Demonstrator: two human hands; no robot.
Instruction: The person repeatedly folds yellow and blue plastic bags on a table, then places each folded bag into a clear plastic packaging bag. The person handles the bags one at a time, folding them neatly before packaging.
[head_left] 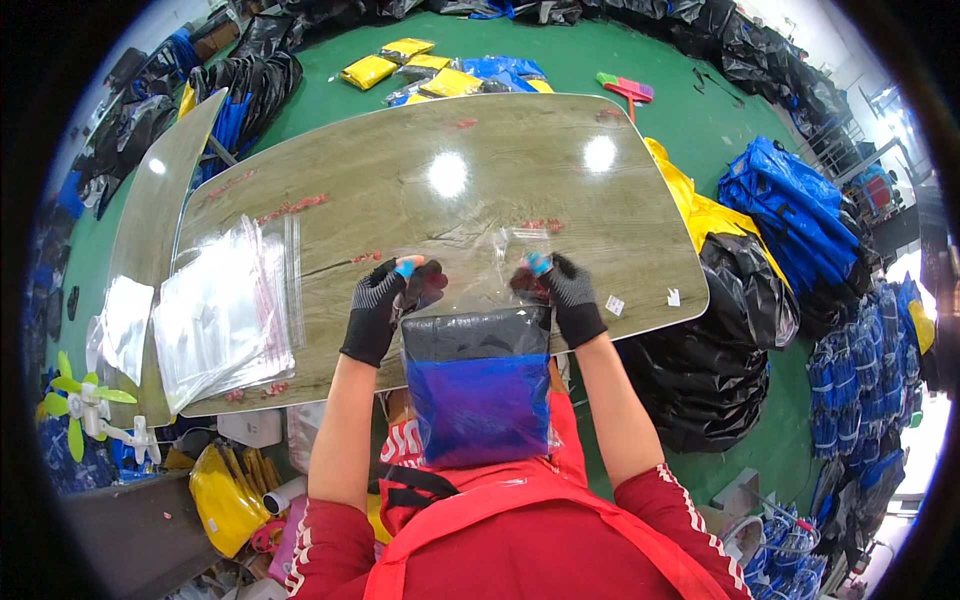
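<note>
A clear plastic bag [470, 290] stretches between my two hands at the near edge of the table. Inside it lies a folded bundle, black on top and blue below [478, 400], hanging against my red apron. My left hand [383, 303], in a black and grey glove with bare fingertips, grips the left upper side of the bag. On the opposite side my right hand [572, 300], gloved alike, pinches the bag's right upper side. Light blue wraps show on fingers of both hands. Glare on the plastic hides the exact edge of the bag's mouth.
A stack of flat clear bags [222, 315] lies on the left of the wood-grain table [400, 190]. Yellow and blue packets [440, 75] and a broom [630, 88] are on the green floor beyond. Black and blue bundles [720, 340] crowd the right; a small fan [90, 405] stands left.
</note>
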